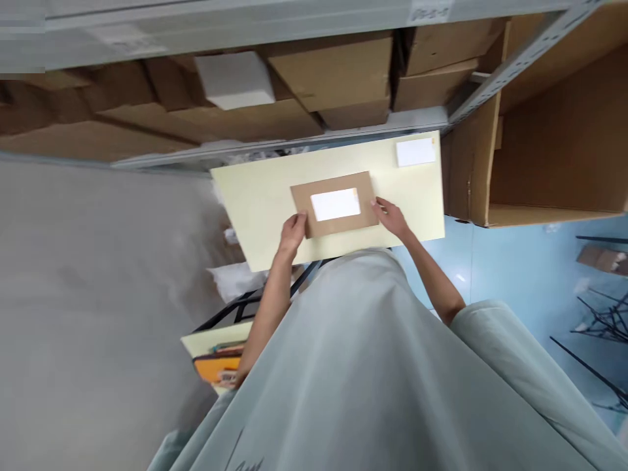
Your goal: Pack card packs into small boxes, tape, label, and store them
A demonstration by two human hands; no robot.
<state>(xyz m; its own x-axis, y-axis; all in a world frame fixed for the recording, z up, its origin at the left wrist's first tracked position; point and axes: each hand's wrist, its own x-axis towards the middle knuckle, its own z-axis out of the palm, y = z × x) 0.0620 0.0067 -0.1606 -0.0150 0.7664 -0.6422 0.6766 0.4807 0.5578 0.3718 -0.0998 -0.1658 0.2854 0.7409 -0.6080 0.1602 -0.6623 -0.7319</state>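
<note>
A flat, brown rectangular cardboard piece (333, 229) lies over a pale cream tabletop (260, 196). On its face is a white label (336, 205) with a small orange mark at one corner. My left hand (293, 232) pinches the cardboard piece by its left edge. At the opposite edge, my right hand (390, 217) has thumb and fingers closed on the right side. A second white card (416, 152) with an orange corner mark rests at the tabletop's far right corner.
Beyond the table, a grey metal shelf (422, 119) holds several cardboard boxes (343, 72) and a white box (235, 78). A large open carton (554, 150) stands to the right. An orange item (218, 368) sits on a lower cream surface at left. Black rods (608, 320) lie on the blue floor.
</note>
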